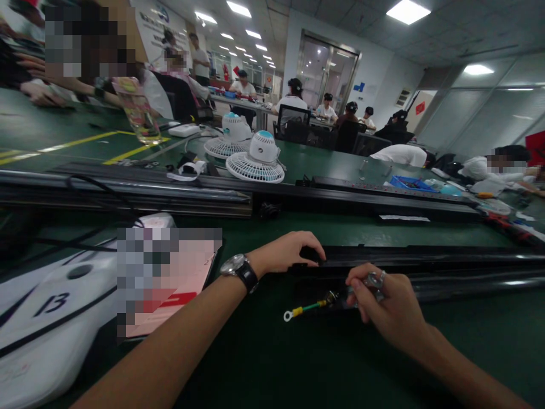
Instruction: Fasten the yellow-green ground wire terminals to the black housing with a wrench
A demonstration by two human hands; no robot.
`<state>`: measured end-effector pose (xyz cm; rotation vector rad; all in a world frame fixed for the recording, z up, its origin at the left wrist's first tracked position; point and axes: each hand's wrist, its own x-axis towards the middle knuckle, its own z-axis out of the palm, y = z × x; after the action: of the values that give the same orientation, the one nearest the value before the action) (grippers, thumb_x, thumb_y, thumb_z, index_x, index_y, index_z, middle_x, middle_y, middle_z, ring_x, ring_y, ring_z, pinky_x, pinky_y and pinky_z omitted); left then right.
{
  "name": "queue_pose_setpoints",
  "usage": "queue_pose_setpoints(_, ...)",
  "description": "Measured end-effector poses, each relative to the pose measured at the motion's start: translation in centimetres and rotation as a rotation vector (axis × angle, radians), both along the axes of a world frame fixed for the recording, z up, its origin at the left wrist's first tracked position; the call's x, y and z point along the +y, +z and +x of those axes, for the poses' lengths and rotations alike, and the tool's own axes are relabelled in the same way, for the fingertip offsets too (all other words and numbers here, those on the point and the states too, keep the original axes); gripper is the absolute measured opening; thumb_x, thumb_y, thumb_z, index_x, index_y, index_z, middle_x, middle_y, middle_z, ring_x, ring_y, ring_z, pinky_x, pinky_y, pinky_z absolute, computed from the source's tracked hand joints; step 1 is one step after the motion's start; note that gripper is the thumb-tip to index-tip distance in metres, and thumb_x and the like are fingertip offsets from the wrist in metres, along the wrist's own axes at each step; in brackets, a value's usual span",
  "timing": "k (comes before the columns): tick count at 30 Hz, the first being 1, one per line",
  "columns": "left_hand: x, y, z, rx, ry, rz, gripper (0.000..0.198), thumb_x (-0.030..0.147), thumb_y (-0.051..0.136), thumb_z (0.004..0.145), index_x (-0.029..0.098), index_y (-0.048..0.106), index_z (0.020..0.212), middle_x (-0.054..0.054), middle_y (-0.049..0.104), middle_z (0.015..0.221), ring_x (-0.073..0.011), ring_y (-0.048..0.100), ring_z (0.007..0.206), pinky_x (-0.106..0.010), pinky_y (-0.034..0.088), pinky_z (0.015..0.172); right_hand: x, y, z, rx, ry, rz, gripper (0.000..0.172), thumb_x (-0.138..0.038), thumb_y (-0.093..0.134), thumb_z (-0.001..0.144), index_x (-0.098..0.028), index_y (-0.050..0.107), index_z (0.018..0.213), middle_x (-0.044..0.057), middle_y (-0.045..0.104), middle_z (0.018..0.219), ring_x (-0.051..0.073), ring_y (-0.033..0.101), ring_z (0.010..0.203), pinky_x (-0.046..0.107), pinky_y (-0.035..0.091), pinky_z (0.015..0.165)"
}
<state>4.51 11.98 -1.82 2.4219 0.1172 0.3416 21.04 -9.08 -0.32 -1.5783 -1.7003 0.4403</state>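
Observation:
My left hand (296, 251), with a watch (239, 270) at its wrist, curls its thumb and fingers round the near end of a long black rail (383, 257). My right hand (389, 298) is closed in a pinch just to the right. Something silvery shows between its fingers, mostly hidden, and I cannot make out its kind. Beside those fingertips a short green and yellow wire (313, 307) ends in a ring terminal (288, 316). The wire's other end meets a small dark metal fitting (331, 297) at the rail's end.
On the left lie a white case marked 13 (55, 329) and a phone-like panel (174, 301). Further long black rails (332, 196) cross the green table behind my hands. Beyond are two white fans (255, 162), a plastic cup (142, 122), a blue tray (409, 183) and several people.

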Motion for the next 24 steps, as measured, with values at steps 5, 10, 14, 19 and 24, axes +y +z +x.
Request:
queue_pose_setpoints(5,-0.02,-0.15,0.08,-0.008,0.007,-0.004,0.016,0.029,0.072,0.088,0.026,0.075,0.104,-0.004,0.066,0.109,-0.0211,0.060,0.104,-0.033,0.042,0.092,-0.21,0.09,-0.12,-0.030,0.017,-0.004,0.012,-0.024,0.050,0.099,-0.020,0.060,0.092,-0.002,0.071,0.064,0.011,0.063,0.043,0.020,0.044,0.044)
queue_pose_setpoints(10,-0.02,-0.35,0.06,-0.016,0.014,-0.001,0.016,0.028,0.071,0.089,0.026,0.074,0.104,-0.003,0.066,0.110,-0.0207,0.060,0.104,-0.032,0.042,0.092,-0.34,0.22,-0.10,-0.084,0.012,0.040,0.012,-0.022,0.050,0.098,-0.020,0.060,0.090,-0.003,0.070,0.060,0.012,0.064,0.043,0.021,0.045,0.045)
queue_pose_setpoints(14,-0.02,-0.40,0.04,-0.018,0.016,0.001,0.016,0.028,0.071,0.089,0.026,0.074,0.105,-0.003,0.065,0.109,-0.0204,0.060,0.104,-0.031,0.042,0.091,-0.42,0.23,-0.01,-0.113,0.002,0.073,0.012,-0.022,0.051,0.097,-0.020,0.060,0.090,-0.004,0.068,0.055,0.012,0.063,0.042,0.021,0.044,0.045)
queue_pose_setpoints(19,-0.06,-0.29,0.10,-0.019,0.009,0.007,0.016,0.027,0.072,0.089,0.025,0.074,0.104,-0.003,0.065,0.108,-0.0201,0.060,0.103,-0.031,0.042,0.091,-0.52,0.27,0.04,-0.128,-0.013,0.071,0.011,-0.021,0.051,0.097,-0.018,0.060,0.091,-0.004,0.067,0.053,0.014,0.067,0.046,0.022,0.046,0.048)
queue_pose_setpoints(24,-0.04,-0.44,0.22,-0.027,0.011,0.008,0.016,0.026,0.072,0.088,0.025,0.074,0.104,-0.004,0.065,0.109,-0.0201,0.060,0.102,-0.032,0.043,0.090,-0.54,0.34,-0.06,-0.096,-0.006,0.056,0.010,-0.020,0.051,0.097,-0.018,0.060,0.092,-0.002,0.069,0.054,0.015,0.070,0.049,0.022,0.049,0.050)
